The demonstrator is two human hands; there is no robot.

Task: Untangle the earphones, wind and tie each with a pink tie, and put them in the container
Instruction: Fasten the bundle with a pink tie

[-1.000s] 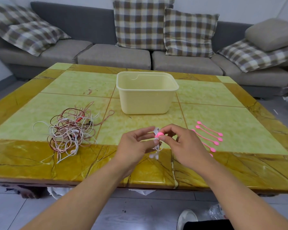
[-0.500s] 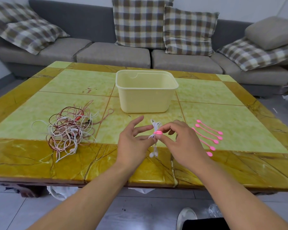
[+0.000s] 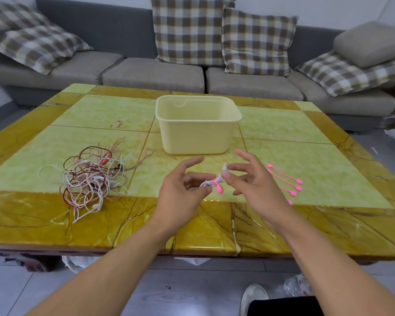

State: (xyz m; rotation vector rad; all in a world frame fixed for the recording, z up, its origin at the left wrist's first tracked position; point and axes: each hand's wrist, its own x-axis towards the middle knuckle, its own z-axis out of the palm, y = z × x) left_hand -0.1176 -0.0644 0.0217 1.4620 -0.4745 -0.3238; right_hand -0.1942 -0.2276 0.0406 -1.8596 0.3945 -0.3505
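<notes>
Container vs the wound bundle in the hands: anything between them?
No. Head view shows only bare table between the container and the wound earphone bundle.

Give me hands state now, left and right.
Left hand: pinching the wound white earphone bundle.
Right hand: pinching the same bundle at its other end, other fingers spread.

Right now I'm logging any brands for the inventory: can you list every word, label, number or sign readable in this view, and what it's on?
None can be read.
The yellow container: plain wall and rim, no label in view.
The wound white earphone, pinched between the left hand and the right hand: no marking legible.
The spare pink ties: unmarked.
The tangled earphones: too fine to show any print.
The table and the cushions: patterns only.
</notes>
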